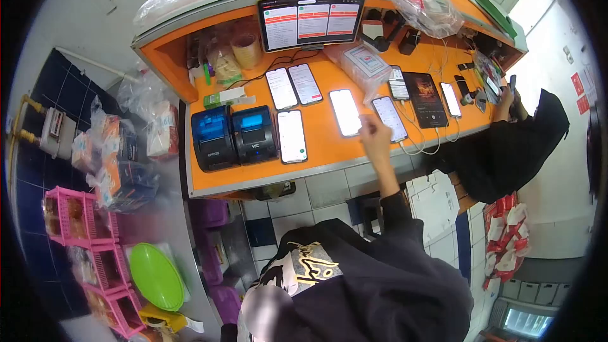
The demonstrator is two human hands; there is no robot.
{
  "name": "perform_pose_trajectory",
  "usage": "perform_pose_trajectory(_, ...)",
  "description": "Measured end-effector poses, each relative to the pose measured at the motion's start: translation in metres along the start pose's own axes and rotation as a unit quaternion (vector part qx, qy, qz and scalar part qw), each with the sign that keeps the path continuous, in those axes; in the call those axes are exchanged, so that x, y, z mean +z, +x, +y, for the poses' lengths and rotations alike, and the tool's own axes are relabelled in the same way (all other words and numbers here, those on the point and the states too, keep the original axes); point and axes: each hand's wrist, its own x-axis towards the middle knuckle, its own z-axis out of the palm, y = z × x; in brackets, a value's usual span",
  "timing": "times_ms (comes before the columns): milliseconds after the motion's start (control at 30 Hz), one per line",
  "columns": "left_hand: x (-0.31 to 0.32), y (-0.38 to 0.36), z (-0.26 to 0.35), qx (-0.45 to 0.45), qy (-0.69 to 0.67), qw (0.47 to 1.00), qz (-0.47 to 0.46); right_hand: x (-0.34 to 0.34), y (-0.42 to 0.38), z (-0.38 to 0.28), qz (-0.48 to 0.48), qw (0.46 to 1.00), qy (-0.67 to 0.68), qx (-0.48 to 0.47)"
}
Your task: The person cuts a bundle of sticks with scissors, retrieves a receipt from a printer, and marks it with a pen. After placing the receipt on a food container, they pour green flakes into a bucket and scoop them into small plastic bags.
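My right hand (pixel 375 134) is over the front of the orange desk, between two phones. Its fingers are curled together, and I see nothing held in them. Just left of it lies a phone with a bright white screen (pixel 344 113). Close on its right is another lit phone (pixel 389 118) with a white cable plugged in. Further left, a phone (pixel 292 136) lies near the desk edge, with two more phones (pixel 281 88) (pixel 306 83) behind it. My left hand is out of view.
Two black-and-blue label printers (pixel 213 139) (pixel 254 133) stand at the desk's left. A tablet (pixel 310 21) is mounted at the back; another tablet (pixel 425 99) lies on the right among cables. A co-worker in black (pixel 513 145) holds a phone. Pink baskets (pixel 79 215) stand at left.
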Motion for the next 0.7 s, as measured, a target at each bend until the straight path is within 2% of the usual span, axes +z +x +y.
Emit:
perform_pose_trajectory(133, -0.007, 0.005, 0.019, -0.001, 0.000, 1.000, -0.015, -0.064, 0.013, -0.004, 0.084, 0.990, -0.032, 0.107)
perform_pose_trajectory(233, -0.010, 0.008, 0.024, 0.010, -0.001, 1.000, -0.008, -0.070, 0.035, 0.024, 0.125, 0.983, -0.106, 0.085)
perform_pose_trajectory(267, -0.009, 0.008, 0.030, 0.016, -0.003, 1.000, -0.002, -0.063, 0.044, 0.049, 0.110, 0.978, -0.165, 0.061)
perform_pose_trajectory(333, -0.006, 0.016, 0.035, 0.022, -0.001, 1.000, 0.015, -0.024, 0.065, 0.092, 0.108, 0.975, -0.195, 0.018)
perform_pose_trajectory(400, 0.001, 0.020, 0.034, 0.025, -0.008, 0.999, 0.041, 0.017, 0.084, 0.094, 0.101, 0.950, -0.296, 0.013)
perform_pose_trajectory(433, 0.005, 0.019, 0.034, 0.022, -0.012, 0.998, 0.056, 0.032, 0.098, 0.111, 0.096, 0.951, -0.292, 0.010)
perform_pose_trajectory(500, 0.017, -0.002, 0.053, 0.010, -0.032, 0.996, 0.083, 0.058, 0.116, 0.153, 0.086, 0.924, -0.366, 0.077)
perform_pose_trajectory(567, 0.024, -0.027, 0.069, 0.005, -0.054, 0.993, 0.105, 0.047, 0.125, 0.137, 0.064, 0.925, -0.347, 0.140)
perform_pose_trajectory(600, 0.025, -0.033, 0.069, 0.057, -0.069, 0.990, 0.113, 0.041, 0.125, 0.139, 0.056, 0.910, -0.405, 0.063)
perform_pose_trajectory(633, 0.027, -0.040, 0.068, 0.109, -0.085, 0.983, 0.123, 0.033, 0.127, 0.139, 0.073, 0.931, -0.350, 0.072)
perform_pose_trajectory(667, 0.027, -0.047, 0.076, 0.108, -0.117, 0.978, 0.135, 0.027, 0.123, 0.112, 0.101, 0.956, -0.266, 0.072)
perform_pose_trajectory(700, 0.029, -0.057, 0.094, 0.123, -0.125, 0.971, 0.160, 0.015, 0.110, 0.086, 0.077, 0.992, -0.102, 0.013)
